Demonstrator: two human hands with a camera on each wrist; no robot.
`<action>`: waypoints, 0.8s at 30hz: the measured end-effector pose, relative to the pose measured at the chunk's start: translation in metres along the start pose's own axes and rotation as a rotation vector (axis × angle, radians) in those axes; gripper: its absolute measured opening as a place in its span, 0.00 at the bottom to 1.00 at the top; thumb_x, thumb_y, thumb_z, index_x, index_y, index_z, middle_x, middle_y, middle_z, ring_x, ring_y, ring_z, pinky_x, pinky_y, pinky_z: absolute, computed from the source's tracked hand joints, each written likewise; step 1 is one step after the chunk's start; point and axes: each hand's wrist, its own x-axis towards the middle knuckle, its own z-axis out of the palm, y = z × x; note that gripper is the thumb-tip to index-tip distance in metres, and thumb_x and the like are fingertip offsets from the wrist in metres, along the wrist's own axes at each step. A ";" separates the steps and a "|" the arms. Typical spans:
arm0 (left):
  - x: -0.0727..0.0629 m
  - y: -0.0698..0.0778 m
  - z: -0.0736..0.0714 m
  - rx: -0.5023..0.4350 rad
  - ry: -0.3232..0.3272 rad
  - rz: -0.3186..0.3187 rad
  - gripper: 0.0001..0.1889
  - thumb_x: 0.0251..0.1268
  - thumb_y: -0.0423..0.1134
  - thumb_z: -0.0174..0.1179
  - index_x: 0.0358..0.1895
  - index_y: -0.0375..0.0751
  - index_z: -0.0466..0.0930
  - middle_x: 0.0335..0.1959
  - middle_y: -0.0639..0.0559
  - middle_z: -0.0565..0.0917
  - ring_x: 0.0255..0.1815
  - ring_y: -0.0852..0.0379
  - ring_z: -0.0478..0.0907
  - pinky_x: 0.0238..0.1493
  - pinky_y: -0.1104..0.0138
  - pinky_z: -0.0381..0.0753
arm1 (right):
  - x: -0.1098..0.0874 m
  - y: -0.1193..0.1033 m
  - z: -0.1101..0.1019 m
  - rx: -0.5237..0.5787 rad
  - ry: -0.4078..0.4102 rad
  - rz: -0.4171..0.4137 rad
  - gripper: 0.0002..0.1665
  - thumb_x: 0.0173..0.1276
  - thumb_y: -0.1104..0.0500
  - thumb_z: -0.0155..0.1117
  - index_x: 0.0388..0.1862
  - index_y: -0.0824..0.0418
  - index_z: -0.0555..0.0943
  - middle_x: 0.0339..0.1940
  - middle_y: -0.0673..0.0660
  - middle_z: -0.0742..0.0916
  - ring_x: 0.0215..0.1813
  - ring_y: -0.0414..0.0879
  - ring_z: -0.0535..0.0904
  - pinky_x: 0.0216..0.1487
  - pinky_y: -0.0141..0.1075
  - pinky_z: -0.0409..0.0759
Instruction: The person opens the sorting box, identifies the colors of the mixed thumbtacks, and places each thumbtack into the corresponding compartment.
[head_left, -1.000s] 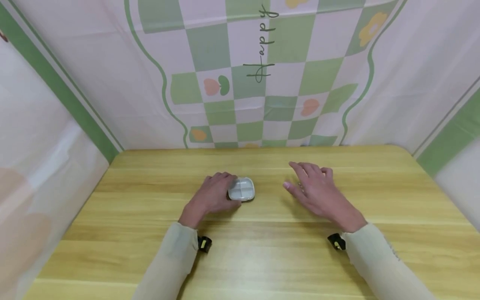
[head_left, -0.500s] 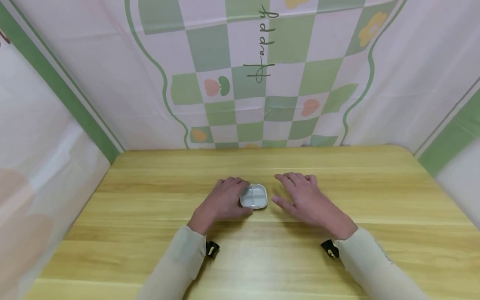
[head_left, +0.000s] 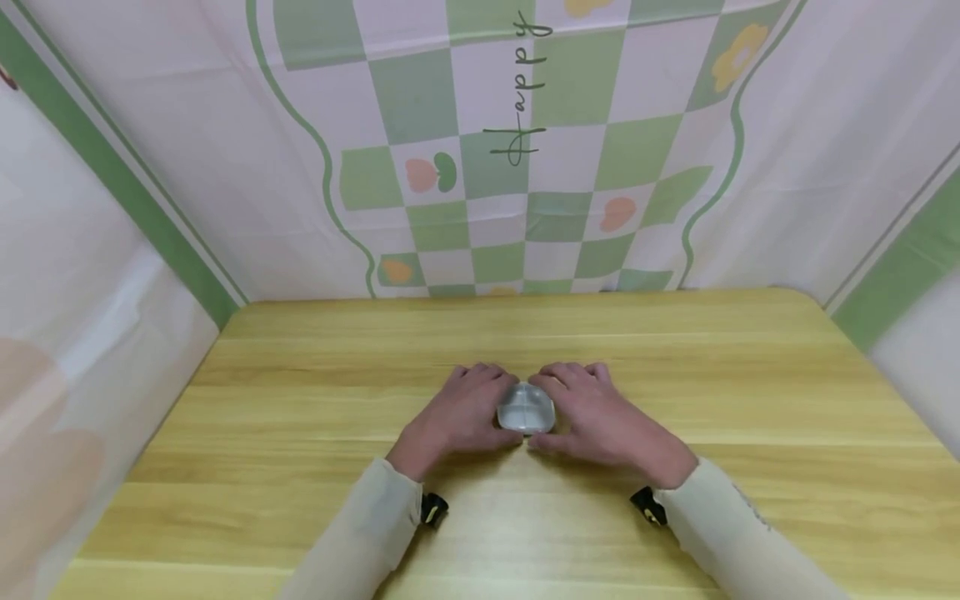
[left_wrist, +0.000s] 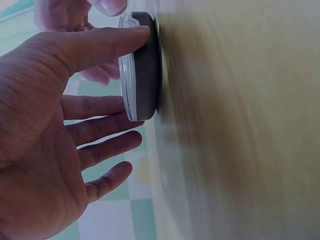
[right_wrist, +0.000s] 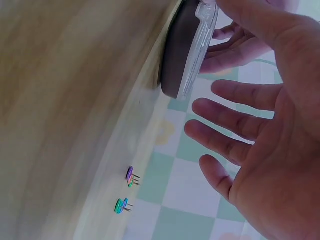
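Observation:
A small pill box (head_left: 527,410) with a dark base, clear lid and several compartments is in the middle of the tabletop. My left hand (head_left: 472,412) pinches it: the thumb (left_wrist: 107,45) lies along its front side and the index finger is at the back. My right hand (head_left: 588,412) is round the box's right end, its thumb tip by the lid's front catch (right_wrist: 206,11). The other right fingers (right_wrist: 227,120) are loosely extended, short of the box in the right wrist view. Dark underside and table surface are close together in both wrist views.
Several coloured thumbtacks (right_wrist: 130,175) lie points up on the wooden table (head_left: 300,383), in the right wrist view; the right hand hides them in the head view. A checked cloth (head_left: 495,167) hangs behind the table's far edge.
My left hand has slid the pill box rightward and slightly nearer to me. My right hand has come left and nearer to me, from apart to right at the box.

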 end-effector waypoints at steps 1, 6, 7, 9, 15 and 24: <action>0.000 0.001 0.000 -0.004 -0.001 0.003 0.35 0.58 0.57 0.73 0.65 0.45 0.75 0.62 0.51 0.79 0.64 0.51 0.71 0.65 0.52 0.67 | 0.000 0.000 0.001 0.000 -0.003 -0.005 0.44 0.57 0.40 0.78 0.64 0.65 0.77 0.61 0.60 0.80 0.63 0.57 0.74 0.60 0.52 0.62; 0.001 0.006 0.000 -0.018 -0.025 0.008 0.35 0.58 0.57 0.72 0.66 0.45 0.75 0.63 0.51 0.78 0.66 0.51 0.71 0.67 0.52 0.65 | -0.001 0.000 0.002 -0.028 -0.027 -0.016 0.40 0.57 0.40 0.78 0.60 0.64 0.79 0.58 0.58 0.81 0.61 0.55 0.75 0.56 0.51 0.62; 0.001 0.007 0.000 -0.017 -0.032 0.008 0.36 0.59 0.57 0.72 0.67 0.45 0.74 0.63 0.51 0.78 0.66 0.51 0.71 0.67 0.52 0.65 | -0.001 0.000 0.003 -0.037 -0.029 -0.018 0.40 0.57 0.41 0.78 0.60 0.64 0.80 0.58 0.58 0.82 0.60 0.55 0.75 0.56 0.51 0.62; 0.001 0.007 0.000 -0.013 -0.039 0.006 0.36 0.59 0.58 0.71 0.67 0.45 0.74 0.63 0.51 0.78 0.66 0.51 0.70 0.67 0.52 0.66 | -0.001 0.000 0.003 -0.051 -0.030 -0.021 0.39 0.57 0.41 0.78 0.60 0.64 0.80 0.57 0.58 0.82 0.60 0.55 0.75 0.55 0.52 0.63; 0.003 0.009 0.001 0.011 -0.035 -0.007 0.36 0.59 0.60 0.71 0.67 0.44 0.74 0.62 0.51 0.79 0.64 0.51 0.72 0.65 0.52 0.68 | -0.001 0.000 0.003 -0.056 -0.025 -0.021 0.37 0.59 0.44 0.78 0.60 0.64 0.80 0.57 0.59 0.82 0.60 0.56 0.75 0.55 0.53 0.64; 0.002 0.010 0.003 0.039 -0.006 -0.060 0.37 0.54 0.64 0.72 0.61 0.42 0.78 0.53 0.52 0.81 0.55 0.52 0.75 0.62 0.52 0.70 | -0.001 -0.001 0.002 -0.029 -0.037 -0.007 0.35 0.60 0.45 0.78 0.60 0.63 0.80 0.57 0.57 0.82 0.60 0.55 0.75 0.52 0.51 0.64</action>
